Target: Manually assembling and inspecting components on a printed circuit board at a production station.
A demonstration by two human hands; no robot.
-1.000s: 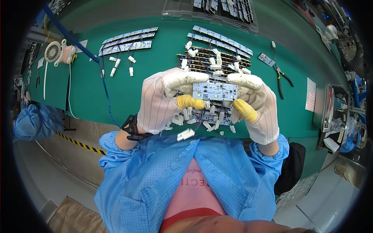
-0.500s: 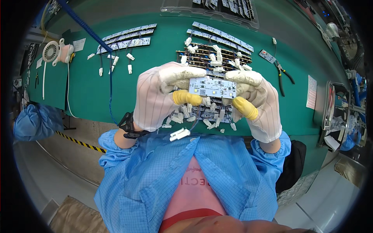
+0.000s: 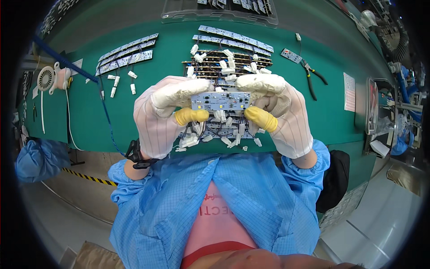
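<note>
Both my hands wear striped white gloves with yellow thumb covers. Between them, held up by its two ends, is a white LED circuit board with small chips and yellowish LEDs on its face. My left hand pinches the left end, thumb below and fingers above. My right hand grips the right end the same way. Underneath lies a stack of circuit boards, partly hidden by my hands. White plug connectors on dark wires spill from the stack toward me.
Long LED strips with wired connectors lie at the left on the green mat. Pliers and a small board are to the right. A clear plastic tray of boards stands at the back. A small fan sits far left.
The view has shifted, so the bench contents appear further left. The held board has tilted slightly, and the white connector that hung below it near my body is no longer seen there.
</note>
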